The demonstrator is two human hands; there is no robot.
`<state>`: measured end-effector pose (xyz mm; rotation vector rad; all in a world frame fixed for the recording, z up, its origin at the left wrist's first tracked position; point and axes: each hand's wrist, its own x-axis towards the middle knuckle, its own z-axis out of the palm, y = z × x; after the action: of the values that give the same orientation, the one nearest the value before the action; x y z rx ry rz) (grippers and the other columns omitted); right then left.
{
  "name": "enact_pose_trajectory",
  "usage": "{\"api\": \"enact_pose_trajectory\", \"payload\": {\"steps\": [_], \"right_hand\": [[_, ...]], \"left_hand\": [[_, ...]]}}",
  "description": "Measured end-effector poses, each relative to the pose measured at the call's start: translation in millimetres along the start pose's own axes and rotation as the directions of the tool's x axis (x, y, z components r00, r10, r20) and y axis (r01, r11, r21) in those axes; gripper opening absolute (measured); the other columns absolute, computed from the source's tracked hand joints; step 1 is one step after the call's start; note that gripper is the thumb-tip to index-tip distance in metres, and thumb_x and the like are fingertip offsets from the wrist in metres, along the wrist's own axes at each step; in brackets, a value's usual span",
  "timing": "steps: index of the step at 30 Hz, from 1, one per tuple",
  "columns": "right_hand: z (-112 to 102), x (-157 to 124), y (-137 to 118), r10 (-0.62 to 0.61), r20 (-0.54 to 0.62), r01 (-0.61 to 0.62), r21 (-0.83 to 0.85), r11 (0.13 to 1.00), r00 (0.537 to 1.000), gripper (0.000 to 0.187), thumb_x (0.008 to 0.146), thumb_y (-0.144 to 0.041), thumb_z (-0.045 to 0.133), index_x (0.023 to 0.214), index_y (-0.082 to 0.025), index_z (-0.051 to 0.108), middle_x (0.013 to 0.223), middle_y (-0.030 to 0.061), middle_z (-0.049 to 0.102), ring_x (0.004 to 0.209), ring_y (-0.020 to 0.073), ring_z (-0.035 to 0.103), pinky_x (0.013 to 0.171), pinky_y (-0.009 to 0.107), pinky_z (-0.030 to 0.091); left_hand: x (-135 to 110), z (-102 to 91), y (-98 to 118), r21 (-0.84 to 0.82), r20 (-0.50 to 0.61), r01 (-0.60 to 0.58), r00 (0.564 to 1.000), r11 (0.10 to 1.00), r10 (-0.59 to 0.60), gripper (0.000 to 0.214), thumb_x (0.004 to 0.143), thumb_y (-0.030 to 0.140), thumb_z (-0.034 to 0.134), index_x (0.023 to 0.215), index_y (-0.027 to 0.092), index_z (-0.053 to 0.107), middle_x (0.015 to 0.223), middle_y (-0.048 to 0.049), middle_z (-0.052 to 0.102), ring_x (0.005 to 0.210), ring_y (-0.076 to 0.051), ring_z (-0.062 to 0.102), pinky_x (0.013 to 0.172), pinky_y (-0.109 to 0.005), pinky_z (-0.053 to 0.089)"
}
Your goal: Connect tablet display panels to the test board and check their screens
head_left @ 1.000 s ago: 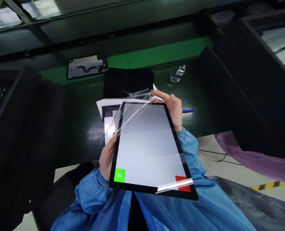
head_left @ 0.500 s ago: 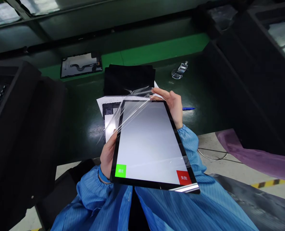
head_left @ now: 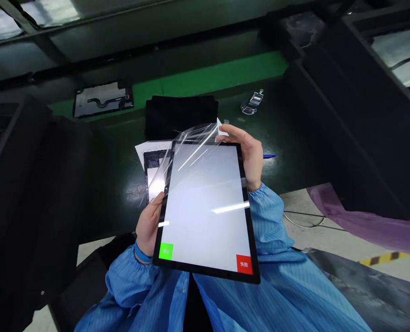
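Note:
A tablet-sized screen panel [head_left: 205, 198] is lit white, with a green box at its lower left and a red box at its lower right. My left hand [head_left: 148, 226] is closed on its left edge, thumb on the front. A clear plastic film [head_left: 194, 138] is lifted and curled over the panel's upper left corner. At the top right, my right hand [head_left: 250, 157] pinches the film's edge between thumb and finger, beside the panel's border. Behind the panel, another device part [head_left: 152, 161] with a dark frame lies on a white paper sheet [head_left: 152, 146].
Black sheets [head_left: 180, 113] lie beyond the panel, and a metal folding magnifier [head_left: 252, 102] is to their right. A blue pen [head_left: 269, 156] lies by my right hand. Another panel [head_left: 103, 100] rests at the back left. Black foam trays [head_left: 357, 106] flank the table.
The panel has tilted and its lower end has swung left, shifting the glare on it. Both hands keep their hold. The view has shifted slightly.

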<state>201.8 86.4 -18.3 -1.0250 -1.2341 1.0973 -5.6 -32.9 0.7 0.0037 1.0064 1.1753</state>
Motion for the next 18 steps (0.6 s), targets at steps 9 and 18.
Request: {"api": "enact_pose_trajectory", "payload": {"steps": [9, 18], "right_hand": [[-10, 10, -9, -0.125, -0.061, 0.136, 0.257, 0.957, 0.99, 0.061, 0.098, -0.046, 0.03, 0.042, -0.024, 0.036, 0.049, 0.0021, 0.05, 0.073, 0.0204, 0.066, 0.098, 0.046, 0.052], [14, -42, -44, -0.213, 0.669, 0.629, -0.472, 0.618, 0.712, 0.078, 0.075, -0.055, 0.076, 0.14, -0.022, 0.051, 0.154, 0.0121, 0.041, 0.147, 0.0391, 0.029, 0.119, 0.065, 0.023]], "left_hand": [[14, -15.7, 2, 0.072, -0.112, 0.058, 0.993, 0.996, -0.05, 0.022, 0.077, 0.017, 0.055, 0.088, 0.016, 0.074, 0.09, -0.0048, 0.077, 0.109, -0.03, 0.068, 0.099, -0.041, 0.053], [10, -10.1, 9, -0.071, -0.036, 0.169, 0.984, 0.983, -0.172, 0.053, 0.077, 0.022, 0.049, 0.129, 0.012, 0.061, 0.114, -0.0093, 0.074, 0.119, -0.034, 0.062, 0.108, -0.051, 0.043]]}}
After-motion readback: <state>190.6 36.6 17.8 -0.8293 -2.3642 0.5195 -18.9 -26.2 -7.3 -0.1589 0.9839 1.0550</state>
